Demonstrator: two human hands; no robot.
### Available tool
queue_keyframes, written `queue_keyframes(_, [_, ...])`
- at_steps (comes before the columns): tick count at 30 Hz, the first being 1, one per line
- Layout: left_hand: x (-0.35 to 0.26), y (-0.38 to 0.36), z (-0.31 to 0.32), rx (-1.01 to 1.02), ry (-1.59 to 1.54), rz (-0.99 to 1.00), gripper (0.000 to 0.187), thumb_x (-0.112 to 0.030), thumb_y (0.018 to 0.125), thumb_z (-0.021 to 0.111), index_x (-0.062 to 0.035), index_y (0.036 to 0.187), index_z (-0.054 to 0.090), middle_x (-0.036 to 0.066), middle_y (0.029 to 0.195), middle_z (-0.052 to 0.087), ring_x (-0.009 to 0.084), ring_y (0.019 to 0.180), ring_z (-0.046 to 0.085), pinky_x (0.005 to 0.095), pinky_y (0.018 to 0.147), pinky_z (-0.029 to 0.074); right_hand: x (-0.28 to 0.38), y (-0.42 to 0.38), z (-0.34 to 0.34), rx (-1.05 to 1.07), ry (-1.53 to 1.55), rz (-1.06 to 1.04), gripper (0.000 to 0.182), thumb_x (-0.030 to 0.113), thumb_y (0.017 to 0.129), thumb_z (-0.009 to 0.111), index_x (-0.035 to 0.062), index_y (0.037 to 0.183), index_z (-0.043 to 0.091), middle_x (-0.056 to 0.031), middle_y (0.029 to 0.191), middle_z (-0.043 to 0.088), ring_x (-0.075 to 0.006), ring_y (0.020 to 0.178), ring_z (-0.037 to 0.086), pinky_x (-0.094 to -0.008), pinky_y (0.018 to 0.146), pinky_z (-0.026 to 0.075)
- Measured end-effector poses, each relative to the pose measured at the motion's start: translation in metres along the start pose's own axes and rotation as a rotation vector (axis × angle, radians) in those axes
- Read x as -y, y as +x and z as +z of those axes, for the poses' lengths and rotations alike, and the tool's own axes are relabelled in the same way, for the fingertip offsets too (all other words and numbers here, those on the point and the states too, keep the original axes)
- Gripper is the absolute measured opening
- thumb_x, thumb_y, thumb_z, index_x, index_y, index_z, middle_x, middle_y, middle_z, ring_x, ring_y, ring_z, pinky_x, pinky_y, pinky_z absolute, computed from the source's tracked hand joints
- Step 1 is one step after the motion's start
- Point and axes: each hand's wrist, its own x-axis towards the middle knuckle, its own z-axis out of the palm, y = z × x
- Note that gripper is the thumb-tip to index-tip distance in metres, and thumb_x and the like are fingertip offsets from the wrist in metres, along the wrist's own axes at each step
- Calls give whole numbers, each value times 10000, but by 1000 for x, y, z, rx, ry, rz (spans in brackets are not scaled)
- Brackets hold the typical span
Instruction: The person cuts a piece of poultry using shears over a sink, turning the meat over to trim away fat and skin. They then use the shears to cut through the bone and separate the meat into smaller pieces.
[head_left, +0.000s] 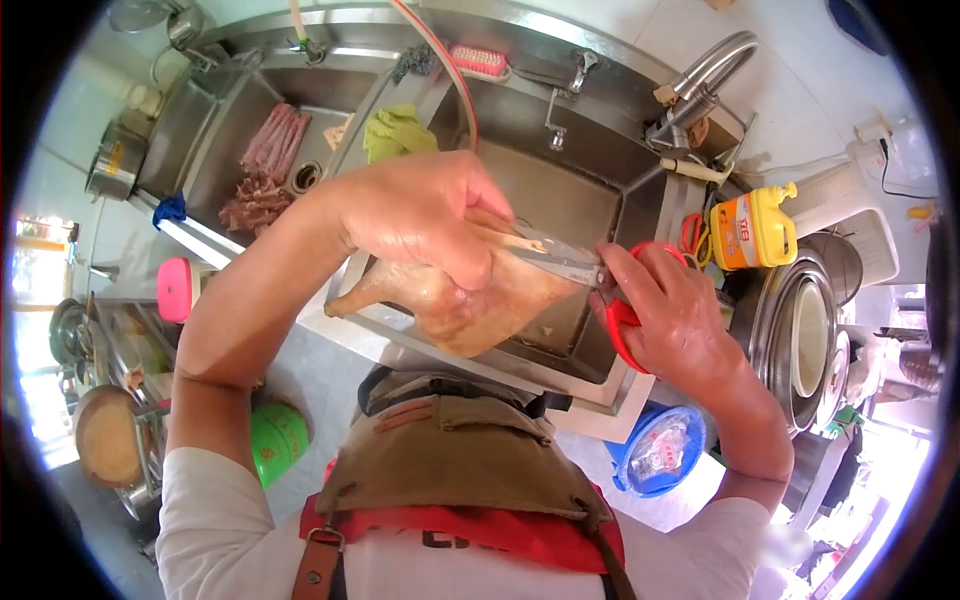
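A plucked, pale whole bird (pixel 460 315), poultry of some kind, is held over the front edge of the right sink basin (pixel 590 190). My left hand (pixel 430 215) grips it from above, fingers closed round part of it. In my right hand (pixel 665 310) are red-handled scissors (pixel 622 325), fingers through the handles. Their metal blades point left and touch the bird beside my left fingers. What lies between the blades is partly hidden. One leg of the bird sticks out to the left.
Raw meat pieces (pixel 275 145) lie in the left basin near its drain. A green cloth (pixel 397 133) rests on the divider. A pink brush (pixel 480 62), a faucet (pixel 700 85) and a yellow jug (pixel 755 228) stand around the sink; a blue bin (pixel 660 450) is below.
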Motion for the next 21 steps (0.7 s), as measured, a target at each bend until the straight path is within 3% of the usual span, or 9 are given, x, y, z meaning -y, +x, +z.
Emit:
queue_keyframes(4, [0,0,-3,-10,150,4,206,-128,664,696,10,817,694,22,689,662,77,602,567,243,523,409,0,0,6,-49,12,-16,397,108,697,761,69,1051,588,-62,786,570,-241,675,600,-352,522,505])
queue_keyframes(7, [-1,0,-4,12,59,-24,282,-58,681,714,47,941,692,18,775,681,60,655,591,254,575,485,3,1,8,-74,47,-5,384,149,713,786,66,1033,589,-59,756,570,-235,655,602,-348,518,505])
queue_keyframes(12, [-4,0,-2,-10,104,-35,304,-66,685,712,48,966,694,23,791,690,68,681,612,245,598,495,0,-2,12,-40,96,1,361,142,729,792,52,1016,591,-79,744,580,-244,619,605,-341,521,508])
queue_keyframes(15, [2,2,-3,-14,73,-22,328,-67,679,715,46,987,697,31,814,698,78,707,628,249,617,507,-1,-6,20,-55,326,48,350,130,777,779,15,1051,594,-97,739,591,-232,590,593,-296,517,490])
queue_keyframes(18, [2,1,-5,-45,116,-27,365,-71,665,723,43,1011,699,40,849,705,90,737,638,255,647,516,1,-11,14,102,604,257,347,125,828,752,-12,1103,591,-102,716,589,-215,581,575,-257,522,458])
queue_keyframes(21, [5,1,-7,-48,147,-25,401,-85,650,736,42,1028,697,47,881,710,99,770,643,262,683,522,7,-11,2,123,984,591,351,125,886,715,-19,1174,576,-24,722,457,-58,672,431,-226,584,393])
